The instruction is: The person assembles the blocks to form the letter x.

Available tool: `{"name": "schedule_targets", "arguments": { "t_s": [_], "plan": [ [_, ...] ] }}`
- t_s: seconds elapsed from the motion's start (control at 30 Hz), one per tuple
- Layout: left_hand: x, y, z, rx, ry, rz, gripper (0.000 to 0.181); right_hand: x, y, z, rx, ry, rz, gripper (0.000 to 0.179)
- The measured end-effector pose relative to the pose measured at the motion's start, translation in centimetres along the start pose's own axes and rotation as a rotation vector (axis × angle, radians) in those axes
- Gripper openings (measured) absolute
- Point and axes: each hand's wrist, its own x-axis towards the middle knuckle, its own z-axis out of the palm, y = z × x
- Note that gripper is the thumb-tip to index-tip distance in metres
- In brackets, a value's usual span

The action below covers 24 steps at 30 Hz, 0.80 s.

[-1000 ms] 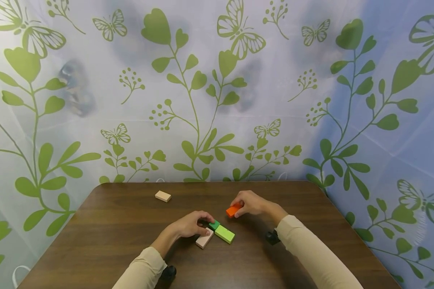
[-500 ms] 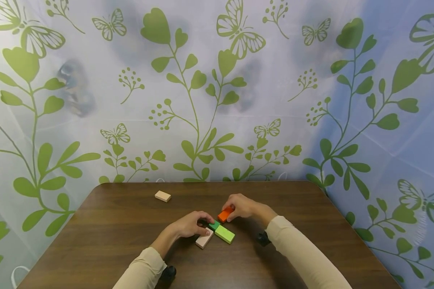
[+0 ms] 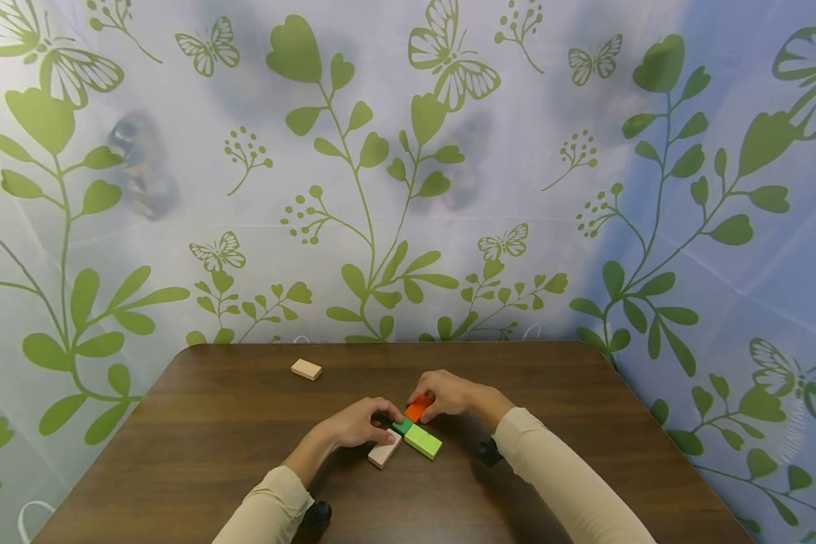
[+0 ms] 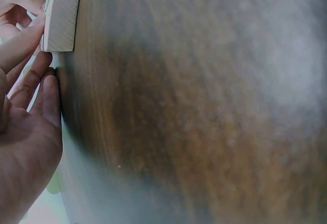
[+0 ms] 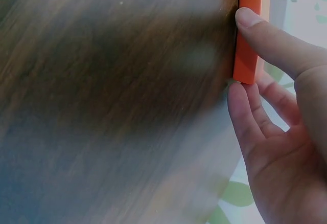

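Observation:
In the head view my right hand point(image 3: 454, 393) pinches an orange block point(image 3: 418, 409) lying flat, its near end right at a dark green block point(image 3: 402, 425). The right wrist view shows the thumb along one long side of it, other fingers by its end and far side. My left hand point(image 3: 357, 424) steadies the dark green block with its fingers, while its thumb presses a pale pinkish block point(image 3: 383, 451). A lime green block point(image 3: 423, 442) extends from the dark green one toward the near right. The pale block's plain end faces the left wrist camera.
A light wooden block point(image 3: 307, 369) lies apart at the back left of the dark brown table point(image 3: 231, 438). Behind the table's far edge hangs a white curtain point(image 3: 394, 204) with green leaves and butterflies.
My right hand has brought the orange block left and toward me, turning it until its end reaches the dark green block. The left hand and the other blocks have stayed put.

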Motion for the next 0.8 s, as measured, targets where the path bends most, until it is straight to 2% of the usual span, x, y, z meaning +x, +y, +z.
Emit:
{"name": "schedule_targets", "arguments": {
  "t_s": [0.23,0.8],
  "plan": [
    [0.06,-0.17,0.03,-0.002,0.004,-0.005,0.023,0.26,-0.19,0.20,-0.005,0.005,-0.038,0.036],
    [0.04,-0.11,0.03,0.014,-0.002,-0.016,0.022,0.38,-0.69,0.34,-0.002,0.012,-0.019,0.037]
  ]
}}
